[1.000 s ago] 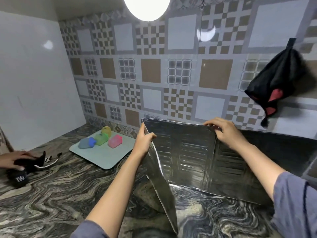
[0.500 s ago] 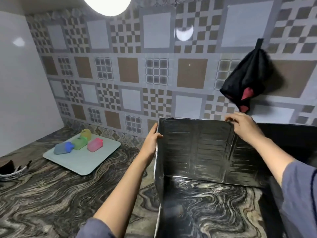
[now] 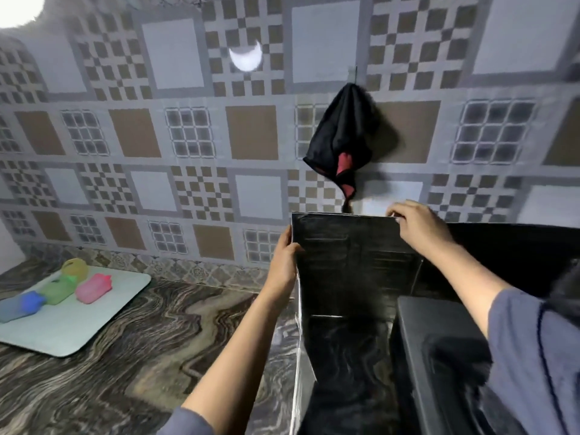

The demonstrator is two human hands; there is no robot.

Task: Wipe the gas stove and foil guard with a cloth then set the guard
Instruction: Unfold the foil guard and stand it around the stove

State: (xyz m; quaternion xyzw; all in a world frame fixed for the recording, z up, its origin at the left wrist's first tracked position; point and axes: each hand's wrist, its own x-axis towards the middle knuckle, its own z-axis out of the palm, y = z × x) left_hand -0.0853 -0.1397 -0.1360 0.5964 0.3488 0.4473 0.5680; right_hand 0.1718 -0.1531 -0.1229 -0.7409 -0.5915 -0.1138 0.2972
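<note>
You stood the foil guard (image 3: 351,265) upright on the desk (image 3: 131,350) against the tiled wall, left hand (image 3: 284,262) gripping its corner fold, right hand (image 3: 417,227) fingers pinching the top edge, apparently squaring it around the stove (image 3: 439,356).

Whole frame smeared by motion blur. Dark folded foil guard (image 3: 351,262) cut off at right and bottom edges, its embossing barely legible. Black boxy block (image 3: 439,356) at lower right, possibly the gas stove, hidden behind blue sleeve (image 3: 533,356). Blue plastic bottle (image 3: 18,306) clipped at left edge.
</note>
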